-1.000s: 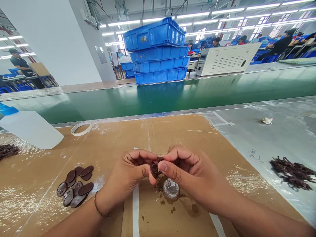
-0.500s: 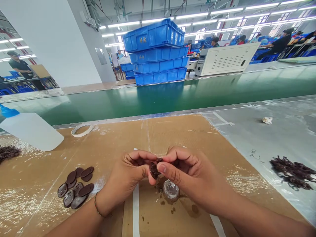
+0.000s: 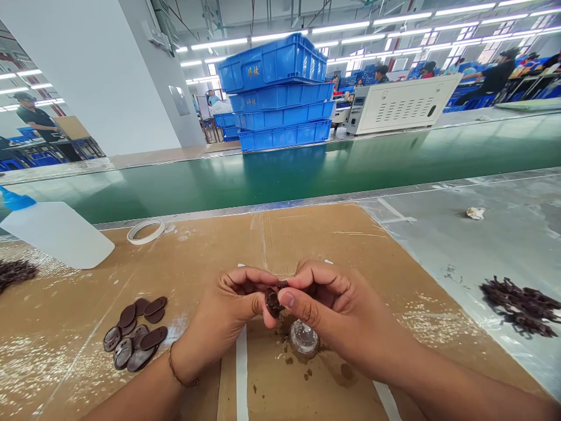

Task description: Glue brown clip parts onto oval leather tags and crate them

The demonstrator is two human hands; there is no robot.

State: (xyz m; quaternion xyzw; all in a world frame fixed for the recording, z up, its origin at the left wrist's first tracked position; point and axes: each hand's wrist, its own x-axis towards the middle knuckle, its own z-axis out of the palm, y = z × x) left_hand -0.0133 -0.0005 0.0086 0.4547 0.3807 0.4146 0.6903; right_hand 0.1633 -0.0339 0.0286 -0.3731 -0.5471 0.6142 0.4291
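Note:
My left hand [image 3: 239, 304] pinches a dark brown oval piece [image 3: 272, 302] between thumb and fingers. Opposite it, my right hand [image 3: 331, 301] is closed on a small dark brown strip [image 3: 283, 285] that meets the top of the oval piece; the fingertips partly hide where they join. Below the hands stands a small clear glass jar [image 3: 304, 339], with wet brown spots around it. A pile of brown oval pieces [image 3: 142, 337], some with small holes, lies to the left of my left wrist.
A white bottle with a blue cap [image 3: 59, 234] and a tape roll [image 3: 146, 231] lie at left. Dark strips [image 3: 519, 305] are heaped at right, more [image 3: 16, 275] at far left. Beyond the cardboard [image 3: 307, 234] runs a green belt [image 3: 197, 184], with stacked blue crates [image 3: 280, 111] behind.
Both hands stay in nearly the same place, still holding the oval piece and the strip. The view has shifted very slightly.

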